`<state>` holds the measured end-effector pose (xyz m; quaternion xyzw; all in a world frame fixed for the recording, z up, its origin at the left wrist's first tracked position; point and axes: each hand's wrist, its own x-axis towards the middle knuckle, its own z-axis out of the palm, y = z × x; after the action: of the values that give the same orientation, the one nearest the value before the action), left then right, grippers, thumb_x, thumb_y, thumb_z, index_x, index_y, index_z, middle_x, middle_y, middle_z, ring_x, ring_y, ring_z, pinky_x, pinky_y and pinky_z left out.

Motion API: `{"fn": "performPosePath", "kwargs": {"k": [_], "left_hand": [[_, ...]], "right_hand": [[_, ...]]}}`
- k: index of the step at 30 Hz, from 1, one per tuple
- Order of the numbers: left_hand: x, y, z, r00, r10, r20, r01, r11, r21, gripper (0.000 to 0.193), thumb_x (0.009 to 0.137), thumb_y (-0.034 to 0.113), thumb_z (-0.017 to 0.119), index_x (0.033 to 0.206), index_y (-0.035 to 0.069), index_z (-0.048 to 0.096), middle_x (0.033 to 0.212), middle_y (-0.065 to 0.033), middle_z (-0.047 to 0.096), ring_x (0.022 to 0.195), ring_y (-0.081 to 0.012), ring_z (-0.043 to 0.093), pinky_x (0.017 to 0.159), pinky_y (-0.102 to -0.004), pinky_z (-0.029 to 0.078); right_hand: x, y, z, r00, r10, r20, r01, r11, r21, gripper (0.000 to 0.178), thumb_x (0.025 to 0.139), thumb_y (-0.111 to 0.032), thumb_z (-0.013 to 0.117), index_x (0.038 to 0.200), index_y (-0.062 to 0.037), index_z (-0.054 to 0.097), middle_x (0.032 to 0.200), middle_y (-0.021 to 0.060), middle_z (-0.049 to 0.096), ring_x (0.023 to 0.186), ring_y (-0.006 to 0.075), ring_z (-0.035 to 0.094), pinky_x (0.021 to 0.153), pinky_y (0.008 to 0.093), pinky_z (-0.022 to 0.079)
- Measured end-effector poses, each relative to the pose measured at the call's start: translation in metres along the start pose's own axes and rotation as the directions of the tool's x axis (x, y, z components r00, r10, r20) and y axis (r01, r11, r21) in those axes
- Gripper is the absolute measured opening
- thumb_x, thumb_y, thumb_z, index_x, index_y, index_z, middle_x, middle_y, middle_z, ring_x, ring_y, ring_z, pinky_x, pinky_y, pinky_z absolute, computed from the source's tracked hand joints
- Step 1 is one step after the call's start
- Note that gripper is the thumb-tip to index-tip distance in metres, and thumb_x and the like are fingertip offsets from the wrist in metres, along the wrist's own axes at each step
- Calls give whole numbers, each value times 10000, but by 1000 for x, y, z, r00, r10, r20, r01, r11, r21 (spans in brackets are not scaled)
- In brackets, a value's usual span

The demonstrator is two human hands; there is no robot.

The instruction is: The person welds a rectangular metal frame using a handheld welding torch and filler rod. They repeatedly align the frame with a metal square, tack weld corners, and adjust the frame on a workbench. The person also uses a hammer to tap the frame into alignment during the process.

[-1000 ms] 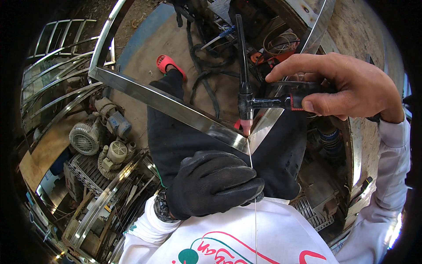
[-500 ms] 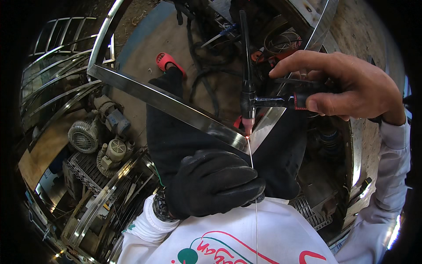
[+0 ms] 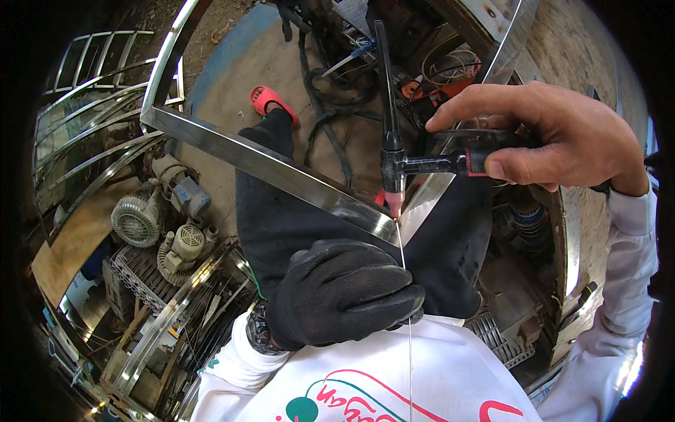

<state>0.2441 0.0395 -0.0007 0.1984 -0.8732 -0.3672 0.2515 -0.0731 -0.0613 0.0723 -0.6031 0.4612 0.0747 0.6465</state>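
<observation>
While the left hand [image 3: 348,294] gripped the rod [image 3: 410,352], it pointed ahead to the frame [image 3: 271,169].
The right hand [image 3: 559,141] held the torch [image 3: 392,163] leftward.

The torch [image 3: 390,133] is black, its nozzle [image 3: 395,202] pink, the frame [image 3: 264,167] silvery.

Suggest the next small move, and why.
I'd probably have the left hand ease the rod slightly into the frame's corner: the rod's tip is right there, and the right hand holds the torch with its nozzle at that spot.
</observation>
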Motion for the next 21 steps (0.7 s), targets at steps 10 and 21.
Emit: {"fn": "performPosePath", "kwargs": {"k": [10, 21], "left_hand": [[-9, 17, -39, 995, -87, 42, 90, 992, -92, 449, 674, 172, 855, 1120, 154, 807, 1176, -68, 728, 1017, -294, 737, 918, -429, 589], [-23, -8, -35, 742, -357, -567, 337, 930, -144, 205, 1037, 165, 648, 1173, 13, 634, 1067, -139, 647, 896, -275, 655, 750, -429, 588]], "right_hand": [[-16, 8, 4, 976, 88, -199, -97, 995, -37, 610, 925, -283, 735, 1459, -53, 553, 1083, 154, 703, 552, 114, 626, 532, 263, 495], [-53, 77, 59, 693, 102, -714, 215, 916, 339, 557, 1026, -326, 658, 1476, -30, 520, 849, 86, 631, 470, 49, 506, 408, 192, 369]]}}
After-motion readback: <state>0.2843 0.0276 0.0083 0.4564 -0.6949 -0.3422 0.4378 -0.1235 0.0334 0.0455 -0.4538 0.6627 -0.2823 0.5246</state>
